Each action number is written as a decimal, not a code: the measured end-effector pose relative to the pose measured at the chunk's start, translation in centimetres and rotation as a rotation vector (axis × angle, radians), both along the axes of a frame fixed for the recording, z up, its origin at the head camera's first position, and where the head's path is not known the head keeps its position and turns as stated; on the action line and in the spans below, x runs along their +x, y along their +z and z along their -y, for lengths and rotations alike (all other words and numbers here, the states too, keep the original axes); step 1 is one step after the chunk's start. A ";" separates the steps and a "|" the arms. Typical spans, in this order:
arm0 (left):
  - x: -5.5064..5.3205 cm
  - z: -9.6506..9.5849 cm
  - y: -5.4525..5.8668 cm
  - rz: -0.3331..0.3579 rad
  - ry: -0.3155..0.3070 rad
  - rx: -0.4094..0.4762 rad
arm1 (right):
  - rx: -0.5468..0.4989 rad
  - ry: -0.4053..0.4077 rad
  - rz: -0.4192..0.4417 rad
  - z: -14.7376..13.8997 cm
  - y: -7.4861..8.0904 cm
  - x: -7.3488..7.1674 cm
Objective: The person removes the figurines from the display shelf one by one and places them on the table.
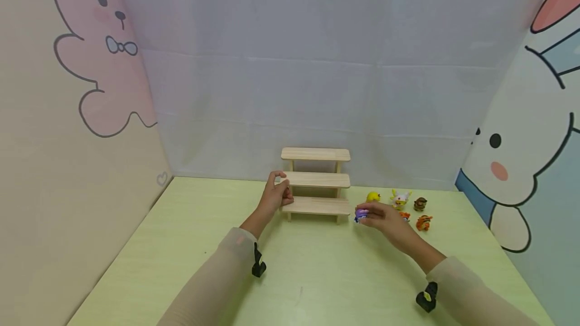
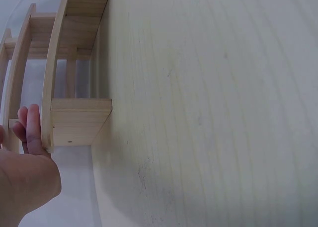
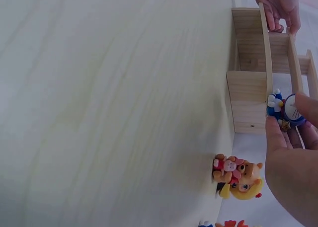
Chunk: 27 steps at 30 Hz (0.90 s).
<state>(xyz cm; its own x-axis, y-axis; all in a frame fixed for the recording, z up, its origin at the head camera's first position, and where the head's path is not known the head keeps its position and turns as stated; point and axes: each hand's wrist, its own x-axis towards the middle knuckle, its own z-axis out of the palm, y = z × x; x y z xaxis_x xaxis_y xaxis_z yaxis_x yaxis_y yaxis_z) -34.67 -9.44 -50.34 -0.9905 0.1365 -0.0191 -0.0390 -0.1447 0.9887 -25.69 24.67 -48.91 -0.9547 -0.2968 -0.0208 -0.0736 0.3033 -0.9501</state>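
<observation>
A three-tier wooden display stand [image 1: 315, 206] stands at the back of the table. My left hand [image 1: 274, 195] grips its left end at the middle board, with some fingers [image 2: 34, 130] between the middle and lowest boards. Between thumb and fingers, my right hand [image 1: 385, 221] pinches a small blue-and-white cat figurine [image 3: 292, 109] with a purple top [image 1: 361, 214]. This toy is off the table, just by the right end of the lowest board; whether it touches the board I cannot tell.
Right of the stand are several toy figurines: a yellow one [image 1: 373, 196], a white-and-yellow one [image 1: 401, 198], a brown one [image 1: 420, 204], an orange striped one [image 1: 424, 223] and another orange one [image 1: 405, 216] partly behind my right hand. A white cloth backdrop [image 1: 272, 89] hangs behind.
</observation>
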 end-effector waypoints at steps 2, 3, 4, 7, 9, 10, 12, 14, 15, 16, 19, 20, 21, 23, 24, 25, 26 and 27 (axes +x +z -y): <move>0.0 0.0 0.0 -0.003 0.001 -0.002 | -0.002 0.000 0.001 -0.5 -0.2 0.2; 0.0 -0.1 0.0 -0.004 0.002 -0.002 | -0.004 0.001 0.002 -0.8 -0.2 0.4; 0.0 -0.1 0.0 -0.006 0.001 0.000 | -0.001 0.003 0.002 -1.0 -0.3 0.5; 0.0 -0.1 0.0 -0.008 -0.001 0.005 | 0.005 -0.005 0.011 -1.7 -0.4 0.8; 0.0 0.0 0.0 -0.008 -0.003 0.007 | 0.000 -0.003 0.020 -2.1 -0.5 1.0; 0.1 0.0 0.0 -0.009 -0.004 0.007 | -0.004 -0.004 0.026 -2.3 -0.5 1.1; 0.1 0.0 0.1 -0.009 -0.002 0.002 | -0.001 -0.016 0.041 -2.6 -0.6 1.3; 0.1 0.1 0.1 -0.012 0.000 -0.007 | 0.025 -0.023 0.046 -2.8 -0.8 1.5; 0.1 0.1 0.1 -0.012 0.001 -0.009 | 0.036 -0.025 0.048 -2.9 -1.0 1.6; 0.1 0.1 0.1 -0.012 0.002 -0.011 | 0.048 -0.034 0.051 -3.1 -1.1 1.7; 0.1 0.1 0.0 -0.013 0.004 -0.016 | 0.074 -0.040 0.048 -3.3 -1.6 1.9; 0.1 0.0 0.0 -0.012 0.004 -0.016 | 0.077 -0.043 0.047 -3.4 -1.8 1.9; 0.0 0.0 0.0 -0.013 0.004 -0.015 | 0.077 -0.047 0.047 -3.4 -2.0 2.0; 0.0 0.0 -0.1 -0.013 0.003 -0.015 | 0.071 -0.049 0.045 -3.5 -2.3 2.0; -0.1 0.0 -0.1 -0.012 0.003 -0.013 | 0.068 -0.048 0.043 -3.5 -2.5 2.0; -0.1 0.0 -0.2 -0.012 0.003 -0.011 | 0.063 -0.045 0.040 -3.5 -2.7 2.1; -0.1 0.0 -0.2 -0.012 0.003 -0.010 | 0.057 -0.043 0.044 -3.5 -2.8 2.1; -0.1 0.0 -0.2 -0.012 0.003 -0.008 | 0.052 -0.041 0.049 -3.5 -2.8 2.1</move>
<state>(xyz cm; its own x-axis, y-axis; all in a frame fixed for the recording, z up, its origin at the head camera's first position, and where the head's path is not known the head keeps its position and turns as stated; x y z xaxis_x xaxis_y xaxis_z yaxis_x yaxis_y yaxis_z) -34.80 -9.41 -50.55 -0.9910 0.1336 -0.0079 -0.0263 -0.1367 0.9903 -23.59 28.21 -51.74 -0.9636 -0.2544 -0.0822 -0.0137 0.3540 -0.9352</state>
